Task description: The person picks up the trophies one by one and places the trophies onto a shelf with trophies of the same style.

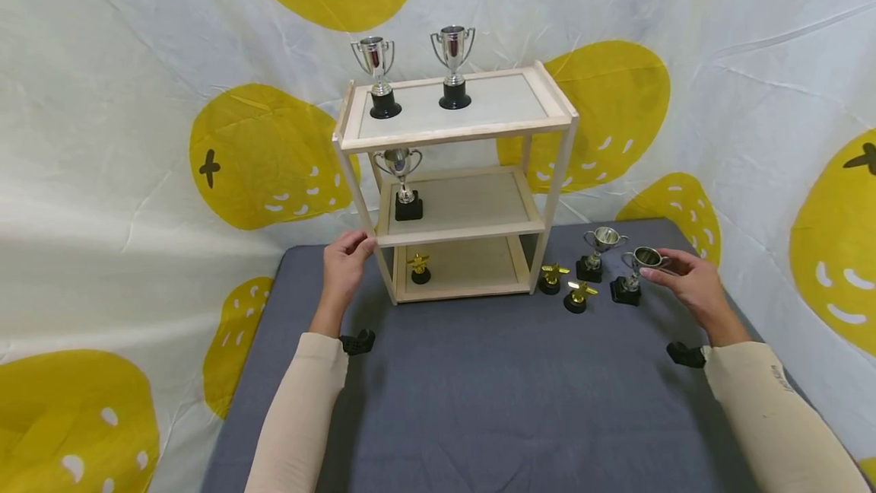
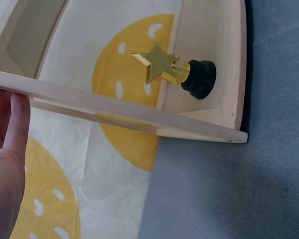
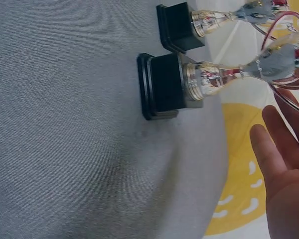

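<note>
My left hand (image 1: 344, 261) holds the left front post of a small three-tier wooden shelf (image 1: 458, 238); in the left wrist view its fingertips meet the post (image 2: 104, 103). At the right, my right hand (image 1: 694, 284) has thumb and fingers at the cup of a silver trophy (image 1: 635, 272) with a square black base. That trophy stands upright, its base (image 3: 164, 84) at the table cloth. Close behind it is a similar silver trophy (image 1: 597, 253). Two small gold star trophies (image 1: 577, 297) (image 1: 551, 278) stand between these and the shelf.
Two silver trophies (image 1: 377, 76) (image 1: 454, 67) with round black bases stand on the top tier. The middle tier bears another silver trophy (image 1: 405, 187); the bottom tier has a gold star trophy (image 1: 420, 268). A grey cloth (image 1: 493, 394) covers the table, and a patterned curtain (image 1: 150, 120) hangs behind.
</note>
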Available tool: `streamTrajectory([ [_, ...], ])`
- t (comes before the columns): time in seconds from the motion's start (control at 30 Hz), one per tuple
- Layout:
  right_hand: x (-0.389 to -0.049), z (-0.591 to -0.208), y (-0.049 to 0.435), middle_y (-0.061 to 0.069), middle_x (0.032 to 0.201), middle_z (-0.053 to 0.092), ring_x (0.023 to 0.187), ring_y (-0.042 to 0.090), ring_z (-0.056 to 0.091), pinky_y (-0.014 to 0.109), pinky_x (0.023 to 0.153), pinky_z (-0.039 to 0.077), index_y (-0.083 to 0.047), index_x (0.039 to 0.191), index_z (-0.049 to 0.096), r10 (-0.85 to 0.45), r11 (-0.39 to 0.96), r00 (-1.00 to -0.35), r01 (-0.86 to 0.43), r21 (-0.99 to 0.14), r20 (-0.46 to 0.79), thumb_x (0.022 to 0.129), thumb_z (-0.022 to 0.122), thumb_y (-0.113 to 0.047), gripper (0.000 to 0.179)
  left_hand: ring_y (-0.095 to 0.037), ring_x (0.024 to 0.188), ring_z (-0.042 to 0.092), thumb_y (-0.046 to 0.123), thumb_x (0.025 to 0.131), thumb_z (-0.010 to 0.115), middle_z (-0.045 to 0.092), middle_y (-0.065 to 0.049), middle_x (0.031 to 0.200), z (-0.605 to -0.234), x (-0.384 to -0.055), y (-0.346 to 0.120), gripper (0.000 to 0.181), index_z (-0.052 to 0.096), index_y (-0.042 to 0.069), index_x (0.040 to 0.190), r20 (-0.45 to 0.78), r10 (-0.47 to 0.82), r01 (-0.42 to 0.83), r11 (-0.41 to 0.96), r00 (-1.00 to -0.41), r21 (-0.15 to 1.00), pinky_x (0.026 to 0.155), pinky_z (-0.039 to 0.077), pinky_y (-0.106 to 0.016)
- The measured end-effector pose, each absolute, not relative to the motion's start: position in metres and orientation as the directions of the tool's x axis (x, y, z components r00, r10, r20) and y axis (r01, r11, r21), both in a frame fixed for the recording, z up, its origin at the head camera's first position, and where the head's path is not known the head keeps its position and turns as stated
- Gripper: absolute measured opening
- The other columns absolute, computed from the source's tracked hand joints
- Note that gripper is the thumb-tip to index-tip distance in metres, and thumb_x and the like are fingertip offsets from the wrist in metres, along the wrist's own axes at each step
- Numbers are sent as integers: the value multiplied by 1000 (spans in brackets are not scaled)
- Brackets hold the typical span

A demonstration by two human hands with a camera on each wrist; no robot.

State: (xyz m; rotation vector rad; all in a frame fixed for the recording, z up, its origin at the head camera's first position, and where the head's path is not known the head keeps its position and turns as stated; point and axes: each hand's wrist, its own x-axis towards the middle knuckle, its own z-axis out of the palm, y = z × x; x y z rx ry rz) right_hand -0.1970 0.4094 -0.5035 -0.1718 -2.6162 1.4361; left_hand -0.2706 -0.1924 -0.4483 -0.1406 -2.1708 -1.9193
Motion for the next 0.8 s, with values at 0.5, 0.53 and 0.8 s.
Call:
streamTrajectory([
  [0.5,-201,-508,405,-33,84,65,75,-9,61,9,65,51,3,133,63,267,473,-956,21,-881,120,91,84,-23,54,-3,95,66,12,100,71,64,4,100,-446,-272,-193,30,73,-8,122,224,-90,212,122,-971,970,87,60,-13],
  [0.53,-201,-507,404,-32,85,65,75,-9,61,10,65,51,4,135,63,264,474,-957,17,-881,123,91,84,-22,55,-3,95,66,13,100,71,65,3,100,-446,-272,-193,31,73,-8,122,223,-87,212,123,-971,970,87,60,-13],
  [0.8,-207,-499,399,-34,87,60,78,-4,56,14,64,49,2,136,65,248,567,-965,70,-821,89,91,82,-38,62,-3,96,67,10,100,70,65,2,102,-447,-271,-193,30,72,-9,124,216,-83,207,103,-973,973,88,60,-15],
])
